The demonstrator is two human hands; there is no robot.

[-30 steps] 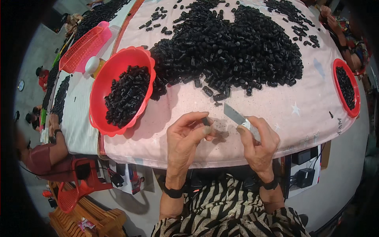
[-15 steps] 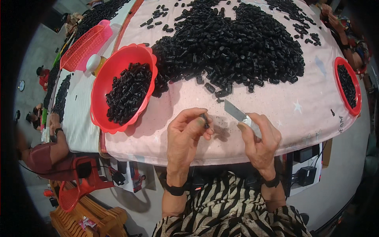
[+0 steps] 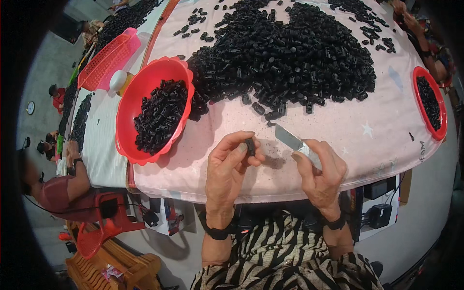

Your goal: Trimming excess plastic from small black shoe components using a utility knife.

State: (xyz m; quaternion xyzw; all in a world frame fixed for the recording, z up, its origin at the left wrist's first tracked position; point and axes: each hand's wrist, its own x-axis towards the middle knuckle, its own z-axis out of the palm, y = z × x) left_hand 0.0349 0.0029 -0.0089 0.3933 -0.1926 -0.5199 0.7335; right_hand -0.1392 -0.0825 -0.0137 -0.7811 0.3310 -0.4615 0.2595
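Between the thumb and fingers of my left hand (image 3: 227, 169) is a small black plastic part (image 3: 250, 146), held above the near edge of the table. My right hand (image 3: 320, 174) grips a knife by its wrapped handle, and its flat metal blade (image 3: 288, 137) points up and left toward the held part, apart from it. Beyond both hands lies a large heap of black plastic parts (image 3: 290, 58). A red scalloped bowl (image 3: 126, 140), tilted and partly filled with similar parts, stands to the left of my left hand.
A pink cloth (image 3: 357, 154) covers the table. At the right edge sits a red basin (image 3: 442, 126) with black parts. A pink basket (image 3: 104, 67) and a white-lidded jar (image 3: 117, 81) stand left. A co-worker (image 3: 63, 193) sits at the left by a red chair (image 3: 104, 222).
The small black part has turned in my left fingers and now shows more upright. My right hand keeps the knife in nearly the same place. The whole view has shifted slightly.
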